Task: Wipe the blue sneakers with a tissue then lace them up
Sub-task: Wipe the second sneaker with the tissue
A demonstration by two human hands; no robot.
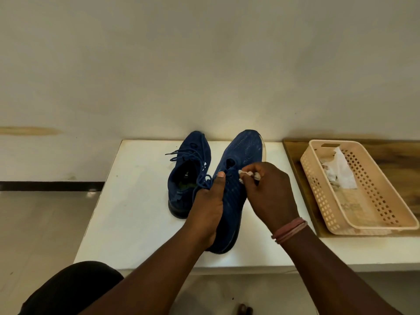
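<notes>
Two blue sneakers are on a white table point(136, 212). The left sneaker point(188, 169) stands near the far edge, its laces loose. The right sneaker point(241, 153) is tilted, toe pointing away. My left hand point(209, 203) grips it at the heel side, thumb up along the lace area. My right hand point(270, 192) pinches a small crumpled white tissue point(247, 175) against the sneaker's upper, beside the eyelets.
A beige perforated plastic basket point(375, 214) sits on a wooden board point(295, 151) to the right, holding crumpled white tissues point(341, 171). A pale wall stands right behind the table. Tiled floor lies to the left, and my dark-clad knee point(72, 287) is at bottom left.
</notes>
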